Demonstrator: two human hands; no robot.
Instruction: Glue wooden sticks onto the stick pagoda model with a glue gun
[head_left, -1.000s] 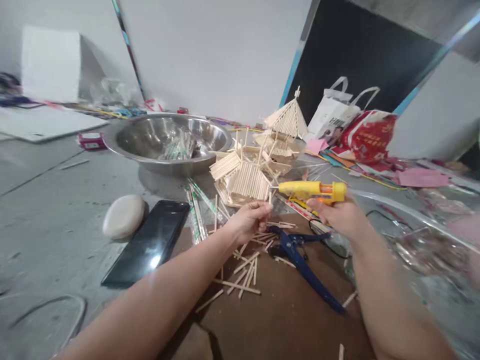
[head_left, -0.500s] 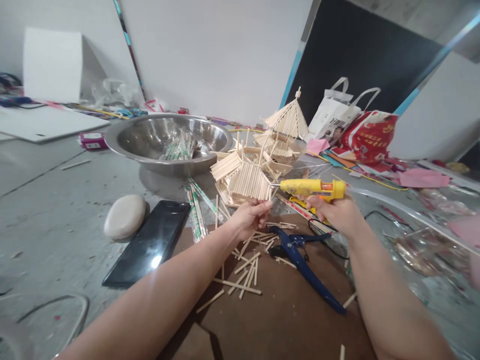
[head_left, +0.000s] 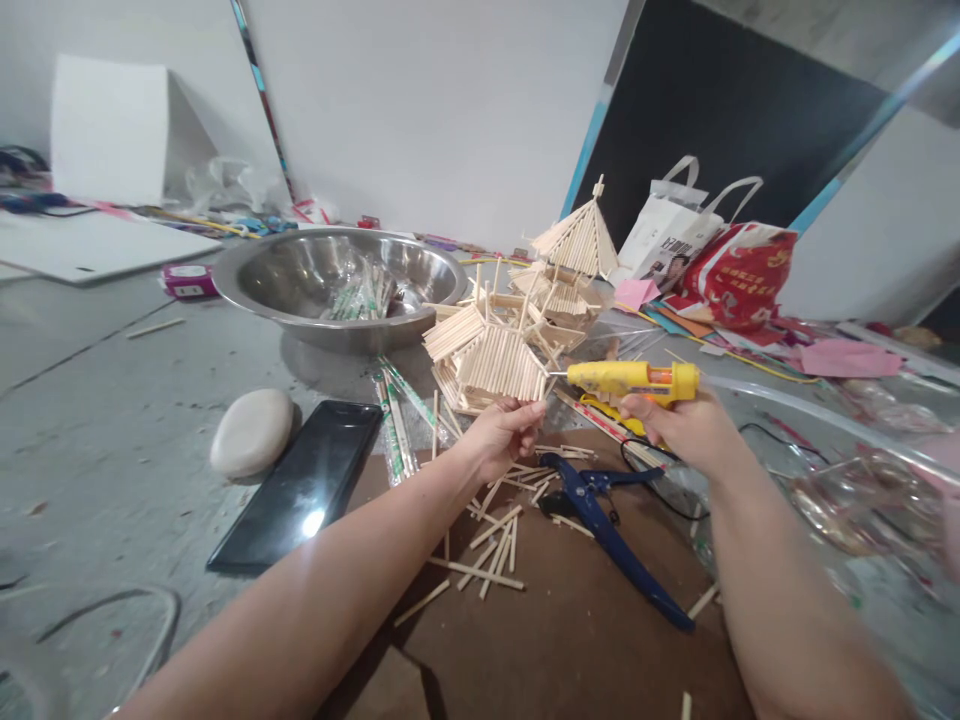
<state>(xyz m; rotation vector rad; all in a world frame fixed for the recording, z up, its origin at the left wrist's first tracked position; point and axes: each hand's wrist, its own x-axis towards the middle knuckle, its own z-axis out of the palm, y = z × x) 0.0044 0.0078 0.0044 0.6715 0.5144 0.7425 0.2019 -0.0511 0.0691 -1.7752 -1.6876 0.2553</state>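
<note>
My right hand [head_left: 679, 425] is wrapped round a yellow hot glue gun [head_left: 634, 380]. The gun's nozzle points left, with its tip close to the right corner of the roof panel on a wooden stick model [head_left: 499, 362]. At the front lower edge of that panel, my left hand [head_left: 506, 435] is closed, thumb and fingers pinching the model's edge. Whether a loose stick is also in the pinch, I cannot tell. Cut wooden sticks [head_left: 495, 560] lie scattered below my left hand. Blue-handled cutters [head_left: 611, 540] rest on the brown board [head_left: 570, 640].
Behind stands another stick tower with a pointed roof [head_left: 577, 240]. A steel basin [head_left: 255, 300] holds wrapped chopsticks [head_left: 364, 295]. To the left lie a black phone [head_left: 300, 490] and a whitish rounded object [head_left: 253, 432]. Bags [head_left: 739, 275] stand at the back right.
The glue gun has shifted slightly right, its nozzle drawn back a little from the panel's corner. My left hand keeps its place on the model.
</note>
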